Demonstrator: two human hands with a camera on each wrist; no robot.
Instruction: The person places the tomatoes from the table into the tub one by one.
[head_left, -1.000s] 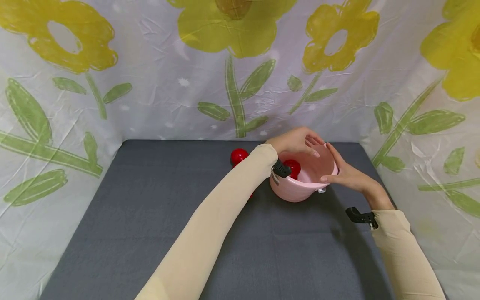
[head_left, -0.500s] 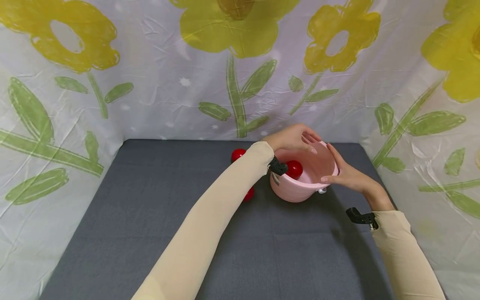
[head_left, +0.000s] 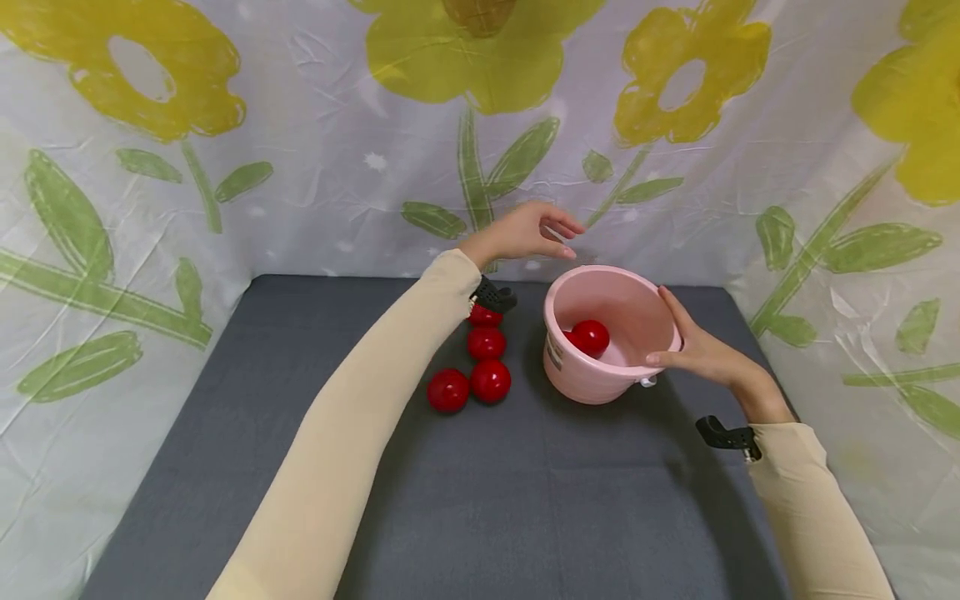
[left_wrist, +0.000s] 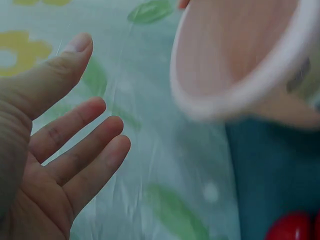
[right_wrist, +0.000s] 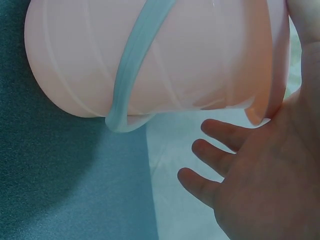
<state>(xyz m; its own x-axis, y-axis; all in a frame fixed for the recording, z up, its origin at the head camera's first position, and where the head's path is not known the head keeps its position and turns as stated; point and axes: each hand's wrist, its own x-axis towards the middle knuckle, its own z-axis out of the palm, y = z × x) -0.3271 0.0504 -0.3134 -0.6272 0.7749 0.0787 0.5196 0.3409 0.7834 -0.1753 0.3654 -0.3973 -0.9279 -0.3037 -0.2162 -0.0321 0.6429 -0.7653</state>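
Observation:
A pink bucket [head_left: 592,383] stands on the dark cloth at the back right, with red balls [head_left: 591,337] inside it. My right hand [head_left: 701,354] holds its right rim between thumb and index finger. In the right wrist view, the other three fingers of the right hand [right_wrist: 265,170] stick out below the rim, off the wall. My left hand [head_left: 522,232] is in the air behind and left of the bucket, fingers loosely bent, holding nothing. In the left wrist view, the left palm [left_wrist: 40,200] is bare, apart from the bucket rim [left_wrist: 200,107].
Several red balls [head_left: 490,381] lie left of the bucket, one partly covered by the left wrist. A pale handle [right_wrist: 130,70] hangs along the bucket's side. A flowered curtain [head_left: 315,167] rises behind and beside the dark tabletop [head_left: 480,508].
My left hand has lifted out from over the bucket and moved left and back, uncovering the balls beside the bucket. The right hand keeps its place at the rim.

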